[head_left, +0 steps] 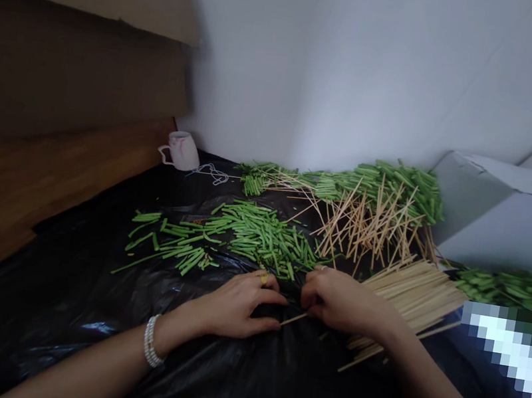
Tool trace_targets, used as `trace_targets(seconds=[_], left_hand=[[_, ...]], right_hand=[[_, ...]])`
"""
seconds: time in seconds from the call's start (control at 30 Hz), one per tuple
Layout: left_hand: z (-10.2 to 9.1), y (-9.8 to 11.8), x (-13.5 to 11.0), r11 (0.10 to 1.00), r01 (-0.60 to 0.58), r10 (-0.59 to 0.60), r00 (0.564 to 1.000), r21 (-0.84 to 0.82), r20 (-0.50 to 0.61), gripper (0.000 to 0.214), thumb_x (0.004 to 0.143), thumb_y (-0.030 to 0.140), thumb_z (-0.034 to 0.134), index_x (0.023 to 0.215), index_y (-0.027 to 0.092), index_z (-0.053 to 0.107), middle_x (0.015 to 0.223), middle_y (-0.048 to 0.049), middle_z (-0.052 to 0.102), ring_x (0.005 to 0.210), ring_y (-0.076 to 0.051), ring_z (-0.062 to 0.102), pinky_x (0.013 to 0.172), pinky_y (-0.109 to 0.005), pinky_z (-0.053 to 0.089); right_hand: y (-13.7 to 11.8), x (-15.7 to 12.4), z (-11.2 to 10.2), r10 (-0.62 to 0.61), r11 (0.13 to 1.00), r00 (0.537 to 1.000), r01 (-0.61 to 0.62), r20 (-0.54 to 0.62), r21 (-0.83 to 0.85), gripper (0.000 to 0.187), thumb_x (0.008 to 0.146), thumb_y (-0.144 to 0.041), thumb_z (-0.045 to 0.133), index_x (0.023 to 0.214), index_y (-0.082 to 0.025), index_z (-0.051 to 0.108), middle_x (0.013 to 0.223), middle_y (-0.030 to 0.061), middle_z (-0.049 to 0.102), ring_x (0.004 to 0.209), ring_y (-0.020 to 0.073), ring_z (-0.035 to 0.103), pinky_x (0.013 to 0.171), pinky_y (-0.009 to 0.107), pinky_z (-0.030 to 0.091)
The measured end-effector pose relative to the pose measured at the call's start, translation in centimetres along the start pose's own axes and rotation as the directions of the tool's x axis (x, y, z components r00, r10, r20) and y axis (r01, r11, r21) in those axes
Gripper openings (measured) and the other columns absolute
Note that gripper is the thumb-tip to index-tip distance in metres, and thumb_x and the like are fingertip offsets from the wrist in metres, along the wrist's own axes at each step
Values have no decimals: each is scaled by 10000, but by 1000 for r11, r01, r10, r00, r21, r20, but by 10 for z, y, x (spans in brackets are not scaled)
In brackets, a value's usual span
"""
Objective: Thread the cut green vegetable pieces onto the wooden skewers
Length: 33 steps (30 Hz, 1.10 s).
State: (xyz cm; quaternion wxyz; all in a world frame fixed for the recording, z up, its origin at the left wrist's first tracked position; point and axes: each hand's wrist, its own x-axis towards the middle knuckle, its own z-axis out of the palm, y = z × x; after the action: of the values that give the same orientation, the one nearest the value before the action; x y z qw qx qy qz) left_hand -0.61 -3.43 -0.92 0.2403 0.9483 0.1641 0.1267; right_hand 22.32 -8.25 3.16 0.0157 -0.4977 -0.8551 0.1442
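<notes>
My right hand (338,301) is closed in a pinch on a thin bamboo skewer (294,318) whose end sticks out toward the left. My left hand (239,302) lies close beside it on the black plastic sheet (77,304), fingers curled near the skewer's tip; what it holds is hidden. Cut green vegetable stems (260,235) lie scattered just beyond both hands. A bundle of bare skewers (412,293) rests under and beside my right wrist. Further back is a heap of skewers threaded with green stems (377,196).
A white mug (180,149) lies tipped at the back left near a loose cord (212,174). Cardboard boxes (70,33) rise at left, a white box (506,210) at right. More green stems (519,287) lie at the far right. A wooden surface (21,180) borders the sheet.
</notes>
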Motion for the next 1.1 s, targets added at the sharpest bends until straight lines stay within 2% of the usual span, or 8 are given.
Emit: trace_targets(seconds=[0.17, 0.37, 0.47, 0.57, 0.67, 0.8, 0.97, 1.1], left_hand=[[-2, 0, 0, 1000, 10, -10, 1000, 5, 13, 394, 878, 479, 551, 1161, 221, 646, 1058, -72, 608, 997, -218, 572, 884, -327, 457], [-9, 5, 0, 1000, 11, -11, 1000, -1, 27, 395, 931, 483, 448, 1111, 209, 668, 996, -71, 622, 956, -205, 582, 853, -313, 462], [-10, 6, 0, 1000, 17, -17, 1000, -11, 26, 384, 943, 460, 434, 1114, 207, 667, 1015, -71, 630, 973, -204, 586, 866, -313, 464], [-8, 4, 1, 999, 20, -20, 1000, -32, 8, 375, 948, 442, 434, 1134, 205, 658, 1057, -73, 644, 1012, -207, 590, 906, -318, 458], [-6, 0, 1, 999, 31, -33, 999, -39, -32, 363, 961, 413, 418, 1150, 206, 649, 1125, -78, 648, 1065, -213, 584, 947, -332, 445], [-5, -1, 2, 999, 26, -28, 999, -36, -38, 331, 960, 388, 432, 1139, 208, 645, 1147, -69, 652, 1093, -212, 577, 977, -348, 430], [-6, 1, 3, 999, 34, -34, 999, -16, -20, 335, 957, 394, 438, 1136, 201, 645, 1159, -77, 648, 1110, -218, 569, 995, -359, 420], [-6, 1, 3, 999, 42, -42, 999, -6, -25, 340, 955, 394, 442, 1138, 197, 650, 1169, -84, 641, 1117, -224, 564, 998, -364, 420]], right_hand=[[-2, 1, 6, 22, 997, 999, -20, 24, -73, 198, 737, -77, 550, 662, -203, 683, 741, 53, 663, 780, 198, 596, 663, 273, 396], [12, -4, -6, -21, 998, 998, 24, -59, 61, 157, 771, -97, 561, 693, -205, 644, 734, 5, 635, 751, 152, 569, 687, 251, 393], [10, 0, -10, -12, 989, 982, 39, -188, 142, 161, 852, -155, 538, 758, -209, 657, 740, -1, 642, 736, 145, 569, 689, 255, 401], [-2, 8, -4, -14, 981, 924, 86, -382, 173, 174, 912, -201, 505, 865, -215, 673, 842, 21, 666, 798, 155, 575, 746, 276, 416], [-17, 17, 7, -107, 989, 880, 143, -463, 44, 206, 930, -182, 477, 882, -200, 677, 844, 41, 660, 842, 175, 558, 793, 305, 400], [-26, 22, 18, -166, 986, 876, 135, -454, -100, 206, 919, -138, 470, 916, -177, 672, 845, 48, 649, 851, 188, 532, 798, 318, 378], [-25, 23, 22, -192, 975, 859, 113, -475, -191, 211, 905, -111, 469, 953, -182, 661, 876, 47, 651, 846, 192, 523, 811, 325, 357], [-22, 26, 26, -192, 968, 863, 88, -467, -236, 186, 902, -132, 494, 958, -191, 661, 880, 42, 652, 841, 196, 522, 789, 330, 343]])
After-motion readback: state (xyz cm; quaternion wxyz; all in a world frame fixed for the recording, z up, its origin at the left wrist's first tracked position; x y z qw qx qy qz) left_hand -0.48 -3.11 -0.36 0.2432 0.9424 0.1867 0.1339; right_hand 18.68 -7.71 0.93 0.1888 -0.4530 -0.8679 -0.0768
